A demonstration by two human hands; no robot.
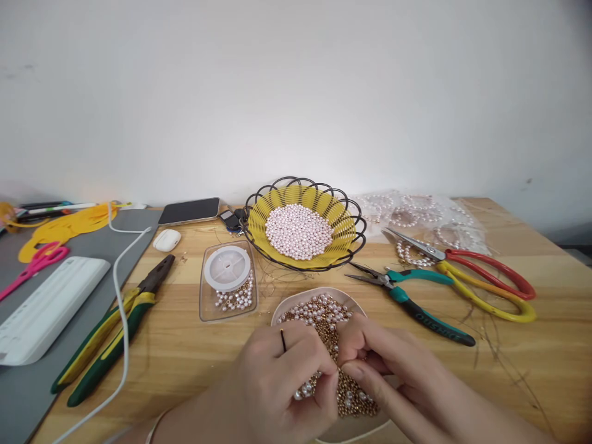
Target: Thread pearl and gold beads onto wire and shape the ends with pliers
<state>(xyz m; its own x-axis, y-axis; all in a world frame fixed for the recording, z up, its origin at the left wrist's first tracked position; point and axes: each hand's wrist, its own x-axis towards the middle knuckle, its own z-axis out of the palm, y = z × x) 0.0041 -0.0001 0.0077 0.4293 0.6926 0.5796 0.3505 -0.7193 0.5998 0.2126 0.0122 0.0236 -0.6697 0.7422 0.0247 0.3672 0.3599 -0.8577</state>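
My left hand (282,370), with a black ring on one finger, is closed in a pinch over a pale tray (283,301). My right hand (393,364) pinches beside it, and the fingertips of the two hands nearly meet. What lies between them is too small to make out. Below them, the tray holds gold beads (356,404) mixed with pearl beads (319,303). A few larger pearl beads (305,388) show under my left fingers; whether they hang from the hand or lie in the tray I cannot tell.
Behind the tray stands a yellow basket (345,237) of pearl beads. Long-nose pliers (402,293) and scissors (485,271) lie right, near bagged pearl strands (416,213). On the left are a spool (226,268) in a clear box, combination pliers (120,327), a phone (189,211) and a white cable (124,327).
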